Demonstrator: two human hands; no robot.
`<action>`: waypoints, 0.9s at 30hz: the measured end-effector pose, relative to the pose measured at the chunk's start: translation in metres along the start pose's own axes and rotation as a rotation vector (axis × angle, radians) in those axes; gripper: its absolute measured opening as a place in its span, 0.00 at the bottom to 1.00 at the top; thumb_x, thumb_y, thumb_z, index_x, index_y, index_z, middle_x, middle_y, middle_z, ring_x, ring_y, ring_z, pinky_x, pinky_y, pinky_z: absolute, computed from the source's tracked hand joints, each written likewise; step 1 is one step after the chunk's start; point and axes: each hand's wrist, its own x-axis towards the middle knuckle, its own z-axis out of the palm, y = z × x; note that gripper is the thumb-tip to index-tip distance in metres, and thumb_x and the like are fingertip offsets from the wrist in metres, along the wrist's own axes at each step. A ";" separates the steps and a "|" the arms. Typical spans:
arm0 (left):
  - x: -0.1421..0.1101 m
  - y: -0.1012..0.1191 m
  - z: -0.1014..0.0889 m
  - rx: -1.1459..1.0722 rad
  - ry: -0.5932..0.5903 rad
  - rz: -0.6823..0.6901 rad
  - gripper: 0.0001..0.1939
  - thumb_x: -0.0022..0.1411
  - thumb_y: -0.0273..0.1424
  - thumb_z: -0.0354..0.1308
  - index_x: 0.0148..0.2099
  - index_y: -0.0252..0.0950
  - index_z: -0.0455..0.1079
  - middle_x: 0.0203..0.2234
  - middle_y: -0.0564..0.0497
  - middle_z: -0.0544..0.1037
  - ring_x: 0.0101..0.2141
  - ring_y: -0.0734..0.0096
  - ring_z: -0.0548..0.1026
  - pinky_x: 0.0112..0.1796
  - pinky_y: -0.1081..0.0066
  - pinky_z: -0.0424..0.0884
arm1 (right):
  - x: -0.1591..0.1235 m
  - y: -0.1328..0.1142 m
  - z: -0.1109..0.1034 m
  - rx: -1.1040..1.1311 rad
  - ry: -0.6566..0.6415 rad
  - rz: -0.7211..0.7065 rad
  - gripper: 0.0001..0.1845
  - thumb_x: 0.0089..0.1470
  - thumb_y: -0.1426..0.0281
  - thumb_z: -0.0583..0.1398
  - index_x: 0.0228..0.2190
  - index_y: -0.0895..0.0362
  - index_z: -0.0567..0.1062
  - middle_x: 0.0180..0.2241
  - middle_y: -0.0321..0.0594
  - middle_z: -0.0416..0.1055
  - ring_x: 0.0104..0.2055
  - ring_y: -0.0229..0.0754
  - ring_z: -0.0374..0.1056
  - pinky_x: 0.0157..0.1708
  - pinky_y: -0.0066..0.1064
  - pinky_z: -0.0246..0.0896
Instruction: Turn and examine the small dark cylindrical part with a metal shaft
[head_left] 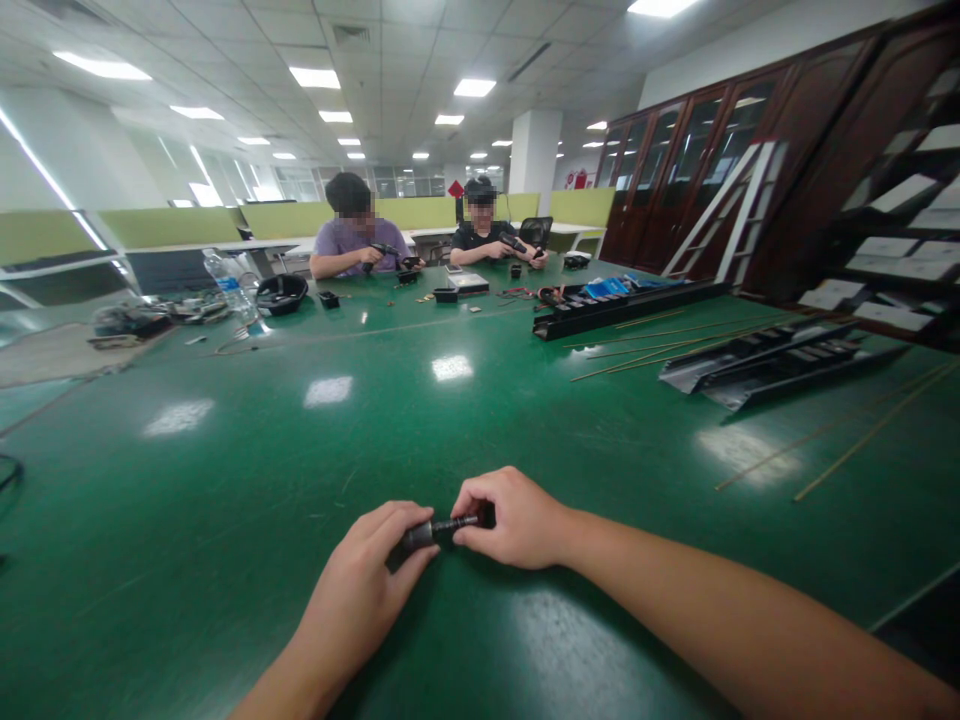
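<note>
Left grip (360,575), right grip (514,518) pinch black fitting (431,533).

left hand (364,572) grips black cylindrical fitting (418,535) | right hand (510,520) pinches its thin shaft (456,523) | over green workbench (187,520)

My green-surfaced bench (225,480) carries black slotted rails (780,360) and thin tan rods (870,430) on the right side. A plastic water bottle (231,285) and a black bowl (282,294) stand at the far left.
</note>
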 end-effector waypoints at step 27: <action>-0.001 -0.007 0.000 -0.014 0.017 -0.029 0.15 0.65 0.32 0.59 0.53 0.47 0.67 0.48 0.52 0.74 0.49 0.64 0.74 0.51 0.60 0.71 | -0.001 0.002 -0.001 -0.026 0.040 0.022 0.06 0.49 0.69 0.66 0.31 0.57 0.78 0.27 0.35 0.76 0.28 0.36 0.70 0.29 0.25 0.60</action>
